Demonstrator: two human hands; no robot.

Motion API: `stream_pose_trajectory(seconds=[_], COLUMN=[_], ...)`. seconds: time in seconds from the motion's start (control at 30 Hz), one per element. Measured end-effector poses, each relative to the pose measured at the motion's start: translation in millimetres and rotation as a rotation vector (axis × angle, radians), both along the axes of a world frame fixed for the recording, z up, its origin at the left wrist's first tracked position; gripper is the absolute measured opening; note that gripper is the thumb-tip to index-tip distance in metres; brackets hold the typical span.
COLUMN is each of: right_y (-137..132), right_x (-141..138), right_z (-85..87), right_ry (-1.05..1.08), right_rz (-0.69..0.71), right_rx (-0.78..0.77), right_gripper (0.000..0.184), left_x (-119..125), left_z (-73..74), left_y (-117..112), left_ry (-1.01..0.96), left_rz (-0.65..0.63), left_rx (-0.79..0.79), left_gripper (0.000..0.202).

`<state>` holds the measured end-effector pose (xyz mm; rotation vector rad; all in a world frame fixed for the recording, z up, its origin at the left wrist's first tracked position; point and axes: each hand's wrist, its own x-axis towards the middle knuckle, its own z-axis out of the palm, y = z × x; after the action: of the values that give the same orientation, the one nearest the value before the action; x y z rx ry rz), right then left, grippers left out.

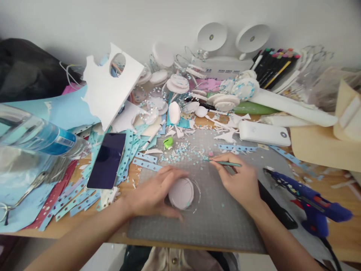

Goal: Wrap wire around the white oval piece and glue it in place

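Near the front edge of the grey cutting mat (pixel 208 227) we have bare room, and a gap between the left hand (pixel 155 192) and the right hand (pixel 239 177). Obstructing us: the glue gun (pixel 310 197) by its right edge, the phone (pixel 107 161) beyond its left, white discs (pixel 178 83) past its back.

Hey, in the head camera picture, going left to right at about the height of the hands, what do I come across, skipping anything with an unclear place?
Scissors, dark-screened phone, left hand, right hand holding a slim tool, blue glue gun.
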<state>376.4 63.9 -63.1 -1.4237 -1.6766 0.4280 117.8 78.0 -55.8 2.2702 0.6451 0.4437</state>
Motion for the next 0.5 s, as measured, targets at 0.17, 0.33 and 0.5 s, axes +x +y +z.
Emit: stream_pose_trajectory(seconds=[0.17,0.33,0.5], right_y=[-3,-13,-23], right_x=[-5,-19,-33], right_z=[11.2,22.4,21.3], right_ry=[0.121,0.368,0.441], right_rz=[-0.035,0.121,0.308], right_rx=[0.079,0.144,0.176], right_gripper=[0.008,0.019,0.030], left_x=[2,3,6], left_z=[5.8,14.7,14.6], left_y=[4,0,-1], left_ry=[-0.121,-0.273,-0.372], left_rz=[-0.014,0.235,0.283], left_rx=[0.031,0.005,-0.012], left_gripper=[0.108,0.032,0.018])
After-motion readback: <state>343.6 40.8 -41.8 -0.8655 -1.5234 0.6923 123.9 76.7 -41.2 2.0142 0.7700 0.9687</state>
